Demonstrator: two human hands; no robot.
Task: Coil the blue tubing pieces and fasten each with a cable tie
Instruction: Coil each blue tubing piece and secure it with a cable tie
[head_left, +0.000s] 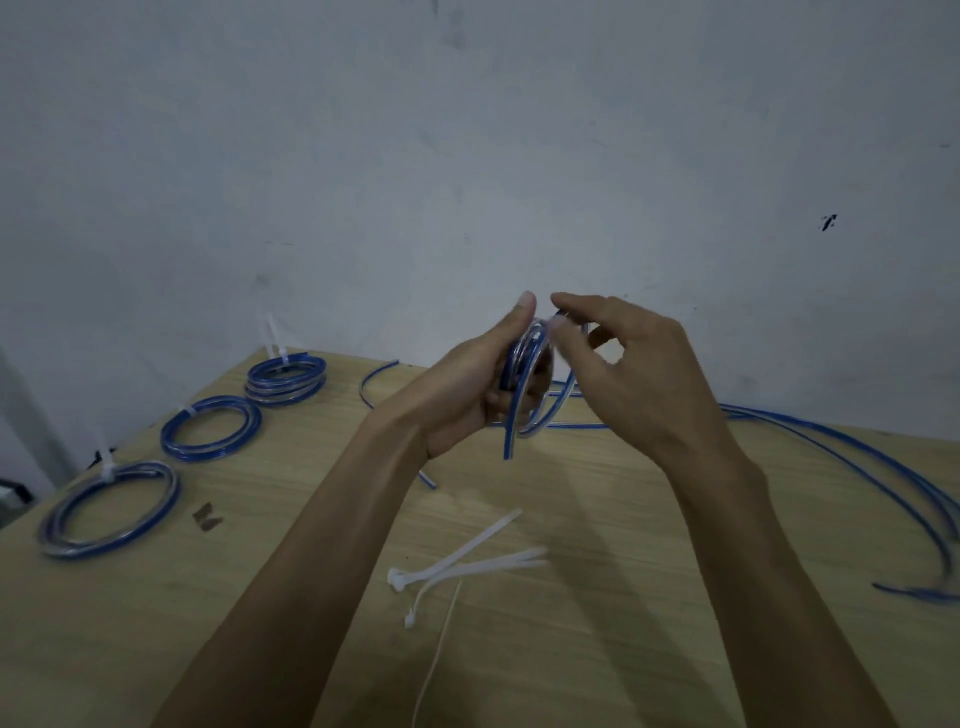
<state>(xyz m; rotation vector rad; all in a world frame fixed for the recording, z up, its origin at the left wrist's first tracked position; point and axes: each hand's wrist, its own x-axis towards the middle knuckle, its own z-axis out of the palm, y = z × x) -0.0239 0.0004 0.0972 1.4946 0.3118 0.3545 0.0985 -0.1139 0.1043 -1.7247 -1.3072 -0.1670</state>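
Head view: left hand (470, 395) grips blue tubing coil (524, 384) above table (623, 519); right hand (634, 364) pinches its top; loose cable ties (467, 564) below.

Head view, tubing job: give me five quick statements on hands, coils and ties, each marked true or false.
1. The left hand grips a partly wound coil of blue tubing above the table. True.
2. Three tied coils lie on the table's left side. True.
3. The right hand holds a cable tie. False: its fingers pinch the tubing at the top of the coil.
4. The loose cable ties lie on the table near the person, between the forearms. True.
5. All the tubing is coiled. False: long uncoiled lengths trail across the right side.
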